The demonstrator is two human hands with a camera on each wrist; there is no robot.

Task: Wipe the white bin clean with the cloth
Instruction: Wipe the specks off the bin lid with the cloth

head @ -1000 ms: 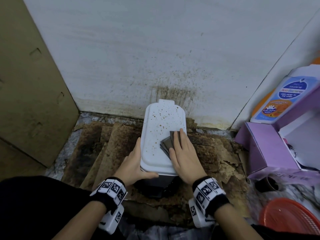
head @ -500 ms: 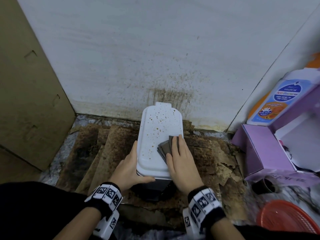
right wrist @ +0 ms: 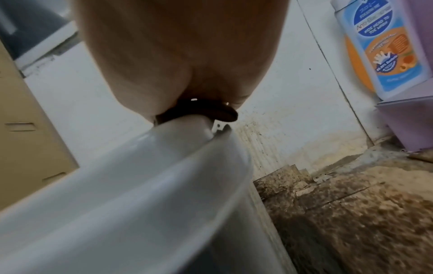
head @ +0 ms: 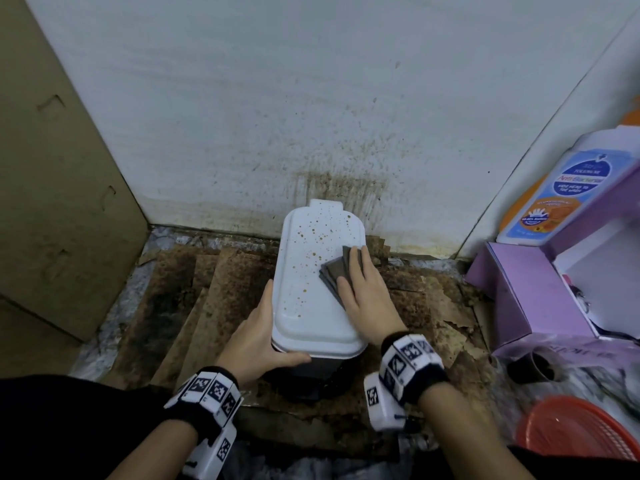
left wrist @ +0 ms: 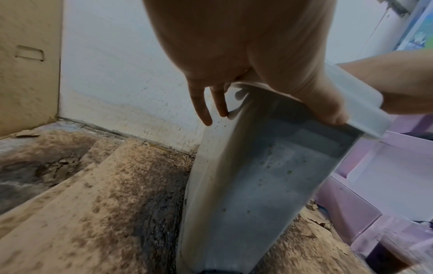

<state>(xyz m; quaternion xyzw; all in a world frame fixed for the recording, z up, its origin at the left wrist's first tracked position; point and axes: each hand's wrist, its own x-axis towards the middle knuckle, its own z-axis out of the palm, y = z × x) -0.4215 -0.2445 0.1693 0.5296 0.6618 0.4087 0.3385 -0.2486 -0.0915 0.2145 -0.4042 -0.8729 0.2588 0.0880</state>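
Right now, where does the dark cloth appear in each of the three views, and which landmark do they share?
Head: the cloth lies on the right half of the bin lid, pressed flat by the right hand.
Left wrist: not in it; only the left hand on the lid edge.
Right wrist: a dark strip under the palm, centre.
Shared landmark: the stained white wall.

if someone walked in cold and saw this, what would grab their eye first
Probably the white bin in the middle against the wall, its lid spotted with brown specks, with the right hand pressing a dark folded cloth flat on it while the left hand holds its near corner. Next, the grimy brown-stained cardboard on the floor around it.
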